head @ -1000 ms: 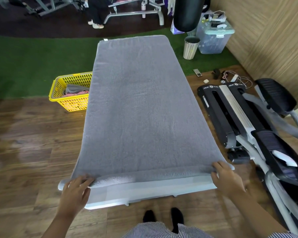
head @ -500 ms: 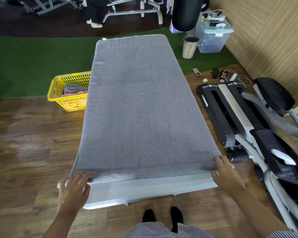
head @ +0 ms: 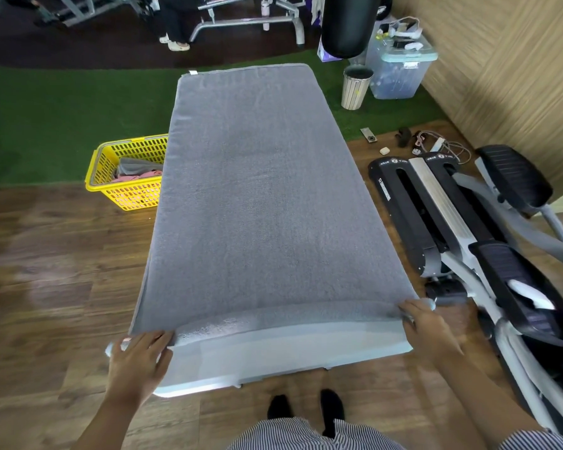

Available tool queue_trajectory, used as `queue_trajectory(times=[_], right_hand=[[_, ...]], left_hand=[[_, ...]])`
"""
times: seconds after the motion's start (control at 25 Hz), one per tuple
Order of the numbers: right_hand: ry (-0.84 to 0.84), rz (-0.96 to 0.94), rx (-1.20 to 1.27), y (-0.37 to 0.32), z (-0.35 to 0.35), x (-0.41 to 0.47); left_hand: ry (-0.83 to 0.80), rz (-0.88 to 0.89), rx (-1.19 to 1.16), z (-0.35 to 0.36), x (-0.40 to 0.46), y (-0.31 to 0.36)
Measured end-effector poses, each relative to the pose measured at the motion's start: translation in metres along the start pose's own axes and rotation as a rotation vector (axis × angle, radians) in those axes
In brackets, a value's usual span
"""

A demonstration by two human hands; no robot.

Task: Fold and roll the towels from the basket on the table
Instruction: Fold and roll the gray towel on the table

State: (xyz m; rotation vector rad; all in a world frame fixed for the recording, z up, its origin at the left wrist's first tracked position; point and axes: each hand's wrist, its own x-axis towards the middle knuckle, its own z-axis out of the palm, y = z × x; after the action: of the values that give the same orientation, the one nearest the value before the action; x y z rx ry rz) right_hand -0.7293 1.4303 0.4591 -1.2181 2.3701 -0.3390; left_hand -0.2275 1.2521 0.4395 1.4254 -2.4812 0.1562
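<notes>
A large grey towel (head: pixel 260 196) lies spread flat along the whole white table (head: pixel 290 355). Its near edge is curled up off the tabletop in a low hump. My left hand (head: pixel 139 358) grips the near-left corner of the towel, with the fingers lying over the edge. On the other side, my right hand (head: pixel 428 329) pinches the near-right corner, fingers curled onto the hem. A yellow basket (head: pixel 124 193) stands on the floor left of the table, with grey and pink towels (head: pixel 139 170) inside.
A black and grey elliptical trainer (head: pixel 468 241) lies close along the table's right side. A bin (head: pixel 355 87), a clear storage box (head: pixel 400 69) and a hanging punch bag (head: pixel 348 24) stand beyond it. Small items and cables (head: pixel 416 141) litter the floor. A person stands far back.
Both hands have shifted slightly forward at the near corners, and the towel's near edge has lifted into a small curl. The rest of the towel lies as before.
</notes>
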Motion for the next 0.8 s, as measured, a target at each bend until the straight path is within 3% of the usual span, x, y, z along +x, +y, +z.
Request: queue_trajectory(times=[0.2, 0.32, 0.44, 0.52, 0.68, 0.8], right_hand=[[-0.059, -0.012, -0.080, 0.000, -0.001, -0.001], [0.001, -0.043, -0.171, -0.009, -0.003, 0.001], [0.104, -0.142, -0.157, -0.012, -0.002, 0.001], [0.124, -0.105, -0.089, -0.010, -0.001, -0.001], [-0.011, -0.031, -0.042, -0.008, 0.001, 0.003], [-0.010, -0.041, -0.046, -0.008, 0.001, 0.007]], left_hand=[[-0.060, 0.081, -0.037, -0.005, -0.008, -0.019], [-0.088, 0.006, -0.017, -0.008, -0.002, -0.015], [-0.074, -0.075, -0.020, -0.009, 0.004, -0.004], [-0.105, -0.079, -0.034, -0.007, 0.006, -0.001], [-0.183, -0.119, -0.032, -0.002, 0.005, 0.000], [-0.172, -0.180, 0.024, -0.001, 0.008, 0.009]])
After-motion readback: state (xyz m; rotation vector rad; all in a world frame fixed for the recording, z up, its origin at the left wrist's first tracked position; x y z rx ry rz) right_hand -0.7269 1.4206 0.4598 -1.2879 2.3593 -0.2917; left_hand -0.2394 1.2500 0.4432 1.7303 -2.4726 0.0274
